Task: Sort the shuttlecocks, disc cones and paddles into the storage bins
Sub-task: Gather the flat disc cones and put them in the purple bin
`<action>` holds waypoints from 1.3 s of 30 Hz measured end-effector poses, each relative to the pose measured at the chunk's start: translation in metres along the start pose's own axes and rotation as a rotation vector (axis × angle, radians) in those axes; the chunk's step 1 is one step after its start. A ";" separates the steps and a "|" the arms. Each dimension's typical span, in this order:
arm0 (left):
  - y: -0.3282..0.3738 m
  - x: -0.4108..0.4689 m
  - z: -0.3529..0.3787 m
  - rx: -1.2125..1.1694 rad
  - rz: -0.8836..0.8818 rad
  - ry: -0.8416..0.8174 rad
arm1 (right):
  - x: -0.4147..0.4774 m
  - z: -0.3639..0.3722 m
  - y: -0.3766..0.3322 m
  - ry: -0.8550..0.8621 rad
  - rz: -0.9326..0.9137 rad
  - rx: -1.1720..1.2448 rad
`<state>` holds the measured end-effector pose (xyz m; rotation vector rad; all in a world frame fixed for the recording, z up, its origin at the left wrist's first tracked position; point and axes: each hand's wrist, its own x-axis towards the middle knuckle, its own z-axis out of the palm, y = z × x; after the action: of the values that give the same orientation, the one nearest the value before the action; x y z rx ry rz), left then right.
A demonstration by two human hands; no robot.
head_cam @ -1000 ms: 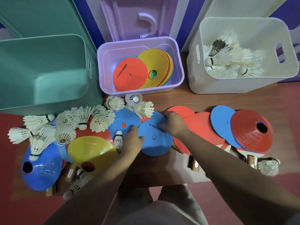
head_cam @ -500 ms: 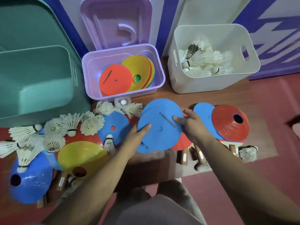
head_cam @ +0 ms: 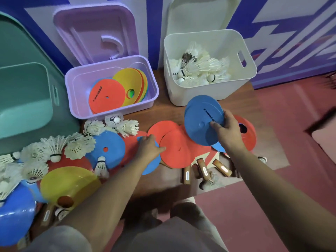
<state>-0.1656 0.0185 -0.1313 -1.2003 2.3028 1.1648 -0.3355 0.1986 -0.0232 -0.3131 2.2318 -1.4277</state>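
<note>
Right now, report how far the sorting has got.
Done: disc cones in the purple bin, shuttlecocks in the white bin. In hand: the right hand grips a blue disc; the left hand touches a red disc. Left: paddles, loose shuttlecocks and cones unsorted.

Blue flat disc point(head_cam: 201, 122): black lettering, apparently "SONICE". Orange flat disc point(head_cam: 107, 96) in the purple bin point(head_cam: 72, 99): matching lettering, partly illegible.

The bare floor strip point(head_cam: 169, 115) between purple bin point(head_cam: 76, 106) and white bin point(head_cam: 181, 95) is passable; shuttlecocks point(head_cam: 116, 122) crowd the purple bin's near wall.
</note>
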 end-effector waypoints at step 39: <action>0.033 -0.049 -0.090 -0.973 0.035 0.402 | 0.028 0.099 -0.043 -0.522 0.249 0.520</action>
<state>-0.1529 -0.0134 -0.0288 -1.8229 1.9929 2.3792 -0.3128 0.0891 -0.0265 -0.1911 1.3804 -1.5130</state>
